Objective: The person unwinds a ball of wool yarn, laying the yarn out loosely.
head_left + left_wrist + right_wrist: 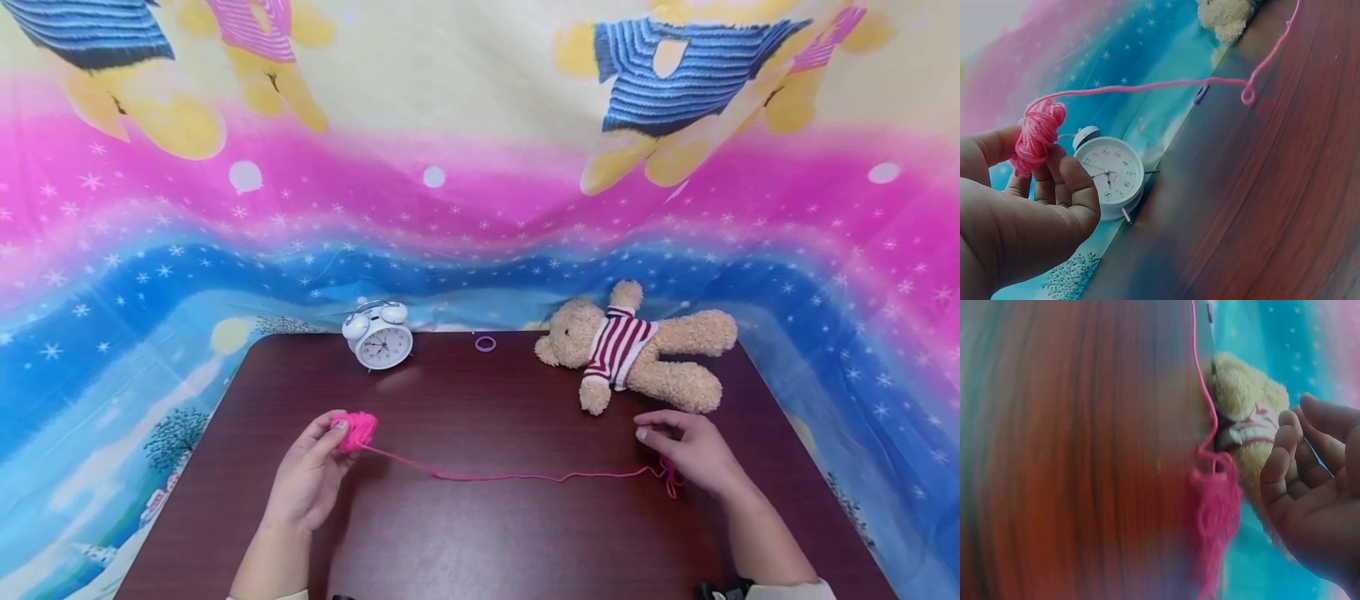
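My left hand (pixel 318 467) pinches a small wound bundle of pink yarn (pixel 356 431) between thumb and fingers, above the left side of the table. In the left wrist view the yarn bundle (pixel 1040 134) sits at the fingertips. From it a single strand (pixel 517 477) runs across to the right, with a small loop along it in the left wrist view. The strand ends in a loose tangle of pink yarn (pixel 1215 512) beside my right hand (pixel 697 454). That hand's fingers (pixel 1282 456) are loosely bent, and the right wrist view shows no yarn between them.
A white twin-bell alarm clock (pixel 382 342) stands at the back left of the dark wood table (pixel 450 550). A purple ring (pixel 485 343) lies near the back edge. A teddy bear (pixel 637 350) in a striped sweater lies at the back right, beyond my right hand. Printed cloth (pixel 480 208) hangs behind.
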`<state>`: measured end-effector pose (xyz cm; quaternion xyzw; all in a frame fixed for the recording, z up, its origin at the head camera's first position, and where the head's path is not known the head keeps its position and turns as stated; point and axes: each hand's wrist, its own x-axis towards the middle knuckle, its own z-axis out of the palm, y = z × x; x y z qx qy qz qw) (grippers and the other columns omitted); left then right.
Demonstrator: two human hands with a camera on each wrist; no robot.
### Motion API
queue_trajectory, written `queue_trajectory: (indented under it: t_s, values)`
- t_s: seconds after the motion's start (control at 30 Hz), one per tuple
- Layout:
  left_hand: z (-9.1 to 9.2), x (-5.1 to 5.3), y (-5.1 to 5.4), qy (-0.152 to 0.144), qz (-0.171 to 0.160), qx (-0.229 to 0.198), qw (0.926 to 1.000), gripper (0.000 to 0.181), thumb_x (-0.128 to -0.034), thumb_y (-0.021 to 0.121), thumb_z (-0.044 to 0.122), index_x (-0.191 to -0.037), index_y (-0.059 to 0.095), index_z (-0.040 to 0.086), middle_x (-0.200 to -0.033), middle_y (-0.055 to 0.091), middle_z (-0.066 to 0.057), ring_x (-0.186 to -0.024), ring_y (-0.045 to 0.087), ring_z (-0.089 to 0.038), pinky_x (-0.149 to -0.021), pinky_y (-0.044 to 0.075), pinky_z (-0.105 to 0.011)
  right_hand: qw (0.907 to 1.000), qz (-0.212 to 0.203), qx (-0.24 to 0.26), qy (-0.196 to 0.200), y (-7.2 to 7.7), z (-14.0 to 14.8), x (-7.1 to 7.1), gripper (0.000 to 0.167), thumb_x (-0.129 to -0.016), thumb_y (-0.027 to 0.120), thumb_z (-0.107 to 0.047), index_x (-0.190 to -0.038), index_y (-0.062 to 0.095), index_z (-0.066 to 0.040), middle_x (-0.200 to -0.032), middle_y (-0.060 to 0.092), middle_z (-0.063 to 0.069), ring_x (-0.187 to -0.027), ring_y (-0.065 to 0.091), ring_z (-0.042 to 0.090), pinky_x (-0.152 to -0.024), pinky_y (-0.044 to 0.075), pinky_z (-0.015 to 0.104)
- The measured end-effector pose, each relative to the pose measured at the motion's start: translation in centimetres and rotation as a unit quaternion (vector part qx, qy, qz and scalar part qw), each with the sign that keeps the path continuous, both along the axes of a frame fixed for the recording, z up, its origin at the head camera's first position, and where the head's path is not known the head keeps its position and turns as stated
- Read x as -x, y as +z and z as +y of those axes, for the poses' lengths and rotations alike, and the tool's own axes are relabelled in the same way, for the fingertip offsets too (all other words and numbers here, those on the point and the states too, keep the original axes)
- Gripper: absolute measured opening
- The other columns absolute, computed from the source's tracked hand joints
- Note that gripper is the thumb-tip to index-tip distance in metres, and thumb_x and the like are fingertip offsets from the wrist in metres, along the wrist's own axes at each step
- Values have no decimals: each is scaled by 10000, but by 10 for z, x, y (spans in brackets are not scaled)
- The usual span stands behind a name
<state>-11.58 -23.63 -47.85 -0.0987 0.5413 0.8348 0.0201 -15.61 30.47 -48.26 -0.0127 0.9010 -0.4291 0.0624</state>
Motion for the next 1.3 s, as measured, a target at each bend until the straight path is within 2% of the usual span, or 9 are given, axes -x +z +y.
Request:
queue_trajectory:
  t_s: [0.13, 0.23, 0.6, 0.77, 1.3]
  values:
    - [8, 3, -2, -37, -58, 2, 10000, 161, -1071, 583, 165, -1226, 555, 134, -1134, 704, 21, -1004, 654, -133, -873, 498, -290, 9995, -148, 267, 32, -2, -11, 3, 427, -948, 770, -364, -1263, 721, -79, -1013, 727, 91, -715, 622, 252, -589, 515, 330]
    - [13, 5, -4, -35, -72, -41, 10000, 126, -1067, 585, 150, -1193, 577, 156, -1122, 702, 22, -999, 658, -138, -869, 500, -291, 9990, -196, 397, 55, -1, -21, 4, 428, -948, 770, -361, -1265, 715, -78, -960, 722, 99, -713, 623, 283, -579, 520, 340]
    - [31, 12, -6, -145, -121, -61, 9998, 101, -1055, 597, 137, -1145, 595, 181, -1107, 715, 10, -983, 660, -155, -857, 492, -297, 9963, 64, 786, 346, -2, -55, 13, 353, -937, 790, -267, -1214, 735, -55, -971, 746, 26, -848, 653, 176, -694, 539, 275]
    - [38, 14, -6, -202, -120, -67, 9997, 103, -1054, 596, 139, -1155, 590, 163, -1113, 717, 0, -987, 665, -164, -857, 494, -299, 9939, 266, 947, 493, -3, -69, 16, 320, -929, 797, -216, -1185, 743, -31, -961, 757, 24, -851, 680, 158, -713, 553, 267]
    - [64, 18, -6, -360, -9, -84, 9993, 107, -1040, 606, 123, -1140, 590, 154, -1087, 731, -24, -947, 689, -172, -830, 489, -309, 9856, 487, 1305, 962, -4, -121, 21, 283, -941, 780, -194, -1157, 743, -17, -939, 760, 19, -830, 677, 144, -713, 550, 258]
